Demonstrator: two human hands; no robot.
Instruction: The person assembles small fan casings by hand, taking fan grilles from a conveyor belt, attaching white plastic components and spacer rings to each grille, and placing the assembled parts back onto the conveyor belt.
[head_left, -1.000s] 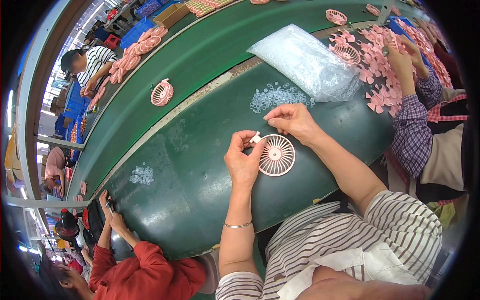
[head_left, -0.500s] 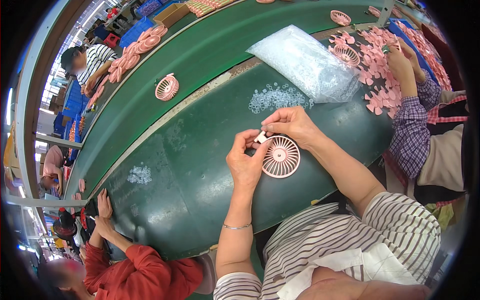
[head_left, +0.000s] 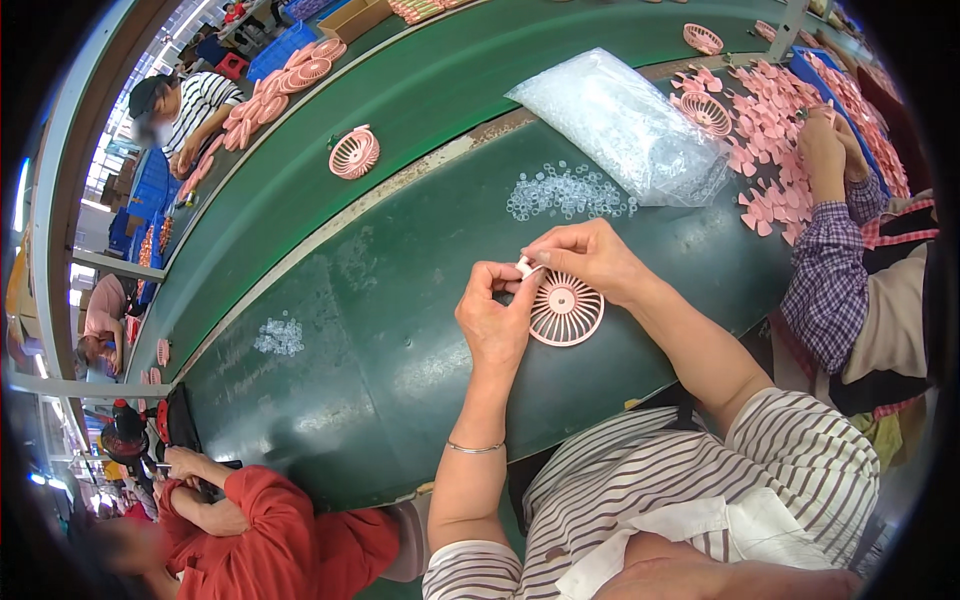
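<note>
- The left hand had its grip clamped on the short, pale-pink plastic stem of a round, pink plastic fan grille with radial slats.
- The right hand brought thumb and fingertips to that stem; whether its grip was pinched on the stem or on a small part, I could not tell.
- The grille hung or lay over the dark-green, smooth-topped desk, just right of the left fingers; contact with the surface was unclear.
- The step in hand looked like 2-handed fingertip work at the stem, perhaps seating 1 of the small, clear plastic rings heaped just beyond the right hand.
- The next move seemed to call for a steady left hold, the stem's end exposed, and a light, well-aligned right-hand press.
</note>
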